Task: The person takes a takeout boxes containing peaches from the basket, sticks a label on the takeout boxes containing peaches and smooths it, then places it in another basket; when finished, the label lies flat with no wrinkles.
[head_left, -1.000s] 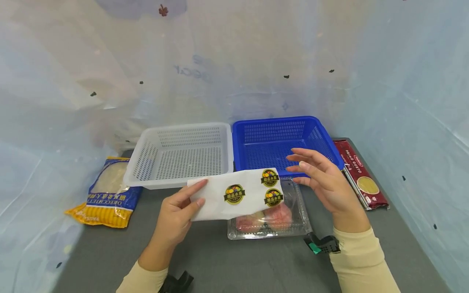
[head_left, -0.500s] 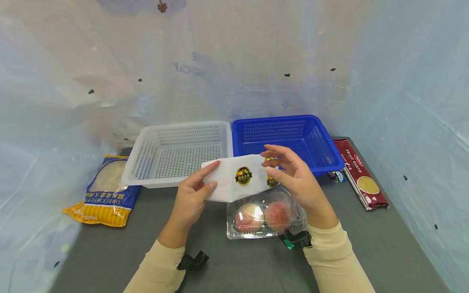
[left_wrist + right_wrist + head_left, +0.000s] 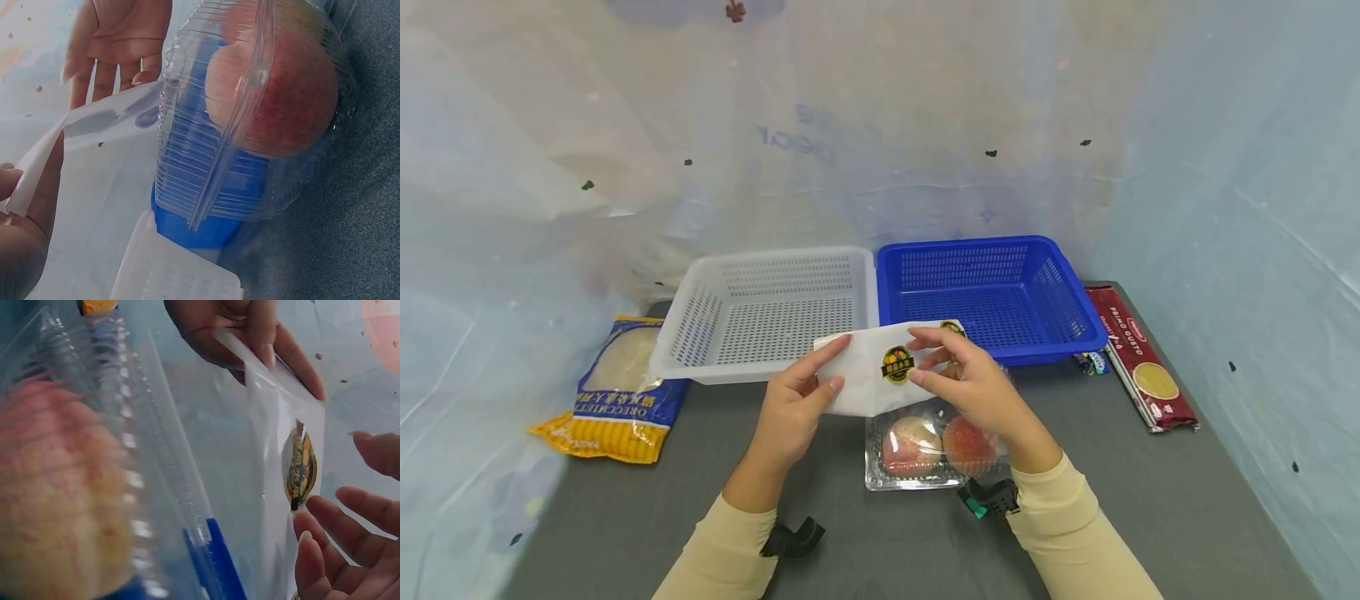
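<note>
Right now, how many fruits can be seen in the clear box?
2: a paler fruit at the left, and a redder fruit to its right. The paper and right hand cover part of the box, so more may be hidden.

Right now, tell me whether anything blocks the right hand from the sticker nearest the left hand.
Nothing visible: the right hand has its fingertips at the round fruit-logo sticker. The clear clamshell box of peaches lies below, out of the way.
</note>
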A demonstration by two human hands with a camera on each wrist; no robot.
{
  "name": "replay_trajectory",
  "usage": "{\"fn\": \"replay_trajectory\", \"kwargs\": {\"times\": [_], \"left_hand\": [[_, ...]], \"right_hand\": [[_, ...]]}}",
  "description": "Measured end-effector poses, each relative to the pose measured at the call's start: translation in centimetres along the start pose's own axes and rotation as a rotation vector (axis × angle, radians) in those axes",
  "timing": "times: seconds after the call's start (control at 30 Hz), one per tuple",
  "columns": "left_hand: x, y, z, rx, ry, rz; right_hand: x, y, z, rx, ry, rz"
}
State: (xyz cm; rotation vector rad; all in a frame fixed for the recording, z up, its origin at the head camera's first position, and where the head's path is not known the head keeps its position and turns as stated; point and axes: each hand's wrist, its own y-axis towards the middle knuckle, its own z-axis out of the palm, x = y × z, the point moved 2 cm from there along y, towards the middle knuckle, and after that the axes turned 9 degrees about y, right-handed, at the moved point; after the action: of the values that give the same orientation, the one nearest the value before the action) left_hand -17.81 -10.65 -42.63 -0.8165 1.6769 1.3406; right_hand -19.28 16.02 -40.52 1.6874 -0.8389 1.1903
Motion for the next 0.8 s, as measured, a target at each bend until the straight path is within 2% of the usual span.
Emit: {"fn": "replay_trajectory", "kwargs": {"times": [0.17,0.47,0.8], "left_hand": [[0.1,0.0,0.0,-0.004,-0.021,0.004],[0.0,-0.1,-0.1,-0.001,0.008,0.006],[0.2,-0.3,0.0,0.000,0.006,-0.019]], "right_hand": [[-0.4,0.1,0.5,-0.020,-0.056,0.006],[-0.6,0.3,1.0,-0.072,-0.146,-0.040],[-0.4,0.1,1.4,-0.103,-0.185,-0.007]]}}
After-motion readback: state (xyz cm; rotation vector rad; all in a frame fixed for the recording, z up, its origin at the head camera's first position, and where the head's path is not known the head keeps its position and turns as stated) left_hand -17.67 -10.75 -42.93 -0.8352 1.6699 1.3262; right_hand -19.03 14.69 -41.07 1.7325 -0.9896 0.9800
